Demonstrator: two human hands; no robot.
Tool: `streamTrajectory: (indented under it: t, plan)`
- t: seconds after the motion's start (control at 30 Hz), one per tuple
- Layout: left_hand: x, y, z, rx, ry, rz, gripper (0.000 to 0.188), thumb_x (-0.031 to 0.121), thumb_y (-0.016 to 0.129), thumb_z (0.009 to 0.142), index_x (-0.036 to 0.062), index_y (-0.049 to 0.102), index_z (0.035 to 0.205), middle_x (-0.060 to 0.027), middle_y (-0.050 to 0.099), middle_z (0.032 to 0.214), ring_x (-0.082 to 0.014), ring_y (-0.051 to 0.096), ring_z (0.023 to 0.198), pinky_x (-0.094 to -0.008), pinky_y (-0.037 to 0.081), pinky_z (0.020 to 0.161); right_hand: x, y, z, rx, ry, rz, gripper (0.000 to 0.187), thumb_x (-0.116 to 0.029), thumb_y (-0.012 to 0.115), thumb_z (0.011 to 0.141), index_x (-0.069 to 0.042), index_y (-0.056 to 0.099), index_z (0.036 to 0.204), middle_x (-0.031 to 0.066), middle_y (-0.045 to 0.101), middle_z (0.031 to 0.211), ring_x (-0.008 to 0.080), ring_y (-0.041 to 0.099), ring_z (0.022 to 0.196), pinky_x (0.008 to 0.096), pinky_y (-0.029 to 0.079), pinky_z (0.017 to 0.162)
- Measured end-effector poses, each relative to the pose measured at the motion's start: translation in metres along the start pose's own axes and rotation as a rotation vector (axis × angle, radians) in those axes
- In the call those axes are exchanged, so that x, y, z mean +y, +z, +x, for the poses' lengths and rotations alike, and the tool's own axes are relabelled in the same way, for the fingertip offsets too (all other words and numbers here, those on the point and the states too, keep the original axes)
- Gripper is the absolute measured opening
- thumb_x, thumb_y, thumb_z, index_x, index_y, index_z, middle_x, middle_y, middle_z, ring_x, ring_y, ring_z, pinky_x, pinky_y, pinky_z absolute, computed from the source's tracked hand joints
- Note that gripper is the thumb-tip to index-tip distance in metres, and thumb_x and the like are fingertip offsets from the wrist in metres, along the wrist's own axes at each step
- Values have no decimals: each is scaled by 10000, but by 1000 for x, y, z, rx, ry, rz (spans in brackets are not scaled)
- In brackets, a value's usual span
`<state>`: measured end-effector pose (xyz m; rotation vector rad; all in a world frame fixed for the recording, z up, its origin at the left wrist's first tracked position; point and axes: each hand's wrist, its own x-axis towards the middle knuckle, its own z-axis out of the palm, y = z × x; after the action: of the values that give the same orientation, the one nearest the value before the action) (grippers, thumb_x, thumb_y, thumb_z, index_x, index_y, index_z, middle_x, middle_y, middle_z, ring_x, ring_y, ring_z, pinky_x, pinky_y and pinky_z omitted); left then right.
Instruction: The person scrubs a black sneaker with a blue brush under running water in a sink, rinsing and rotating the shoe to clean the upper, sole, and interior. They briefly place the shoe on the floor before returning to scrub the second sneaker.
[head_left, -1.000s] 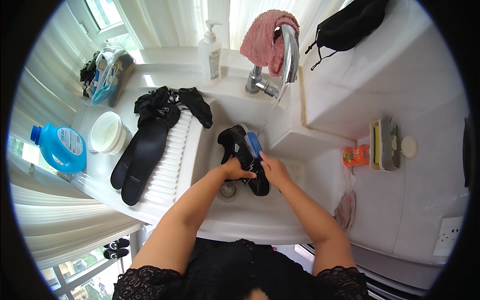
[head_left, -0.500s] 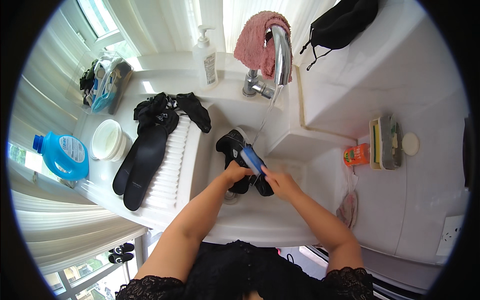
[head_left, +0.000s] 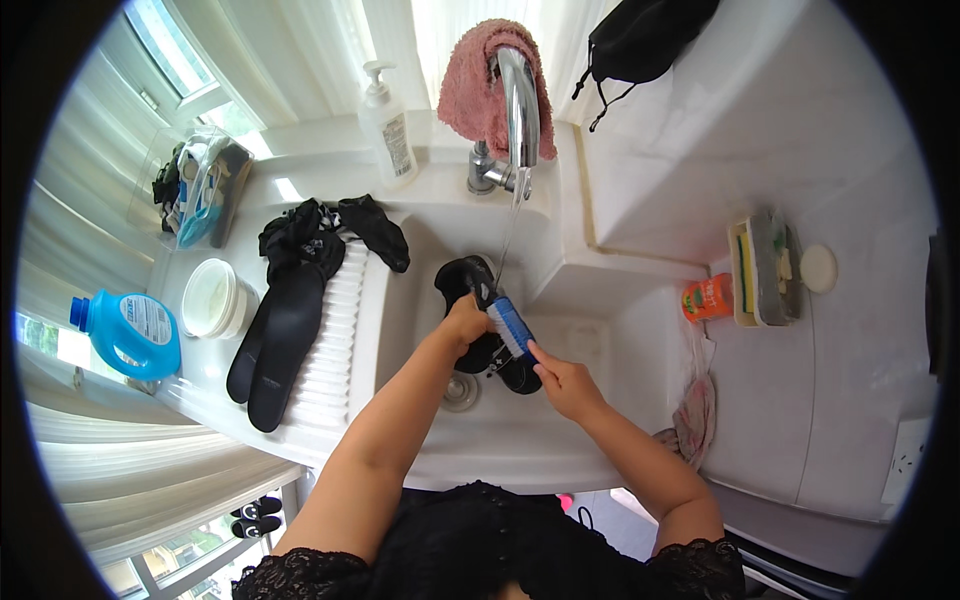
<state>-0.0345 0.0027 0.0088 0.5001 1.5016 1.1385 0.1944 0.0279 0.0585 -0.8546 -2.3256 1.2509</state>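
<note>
In the white sink basin (head_left: pixel 540 430), a black shoe (head_left: pixel 462 277) lies under the running faucet (head_left: pixel 519 110). My left hand (head_left: pixel 467 322) is closed around the shoe's middle and hides part of it. A blue scrub brush (head_left: pixel 515 325) with white bristles is in my right hand (head_left: pixel 568 382), fingers wrapped round its near end. The brush lies over the shoe, beside my left fingers; whether its bristles touch the shoe I cannot tell. A thin stream of water falls near the brush's far end.
Two black insoles (head_left: pixel 285 340) and black cloth (head_left: pixel 305 240) lie on the ridged washboard (head_left: pixel 345 340). Left stand a blue detergent bottle (head_left: pixel 130 335), white tub (head_left: pixel 212 300) and clear box (head_left: pixel 205 185). A pump bottle (head_left: pixel 388 135) stands behind; an orange container (head_left: pixel 707 298) is at right.
The brush has turned, so its bristles now show toward my left hand. My left hand sits slightly higher on the shoe. The whole view has shifted a little.
</note>
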Motion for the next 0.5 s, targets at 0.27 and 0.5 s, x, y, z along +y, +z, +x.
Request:
streamTrajectory:
  t: [0.27, 0.5]
  plan:
    - [30, 25, 5, -80, -153, -1006, 664, 565, 487, 895, 8, 488, 1257, -162, 507, 1307, -357, 428, 1246, -614, 278, 1035, 8, 16, 80, 6, 156, -196, 362, -179, 531, 930, -153, 573, 1289, 257, 640, 918, 428, 616, 855, 444, 496, 748]
    - [8, 28, 7, -92, -131, -966, 886, 744, 277, 887, 203, 7, 1535, -138, 158, 1568, -403, 165, 1424, -657, 37, 1099, 11, 1, 41, -106, 217, -303, 371, -162, 518, 932, -136, 564, 1299, 258, 639, 955, 438, 611, 877, 447, 494, 775]
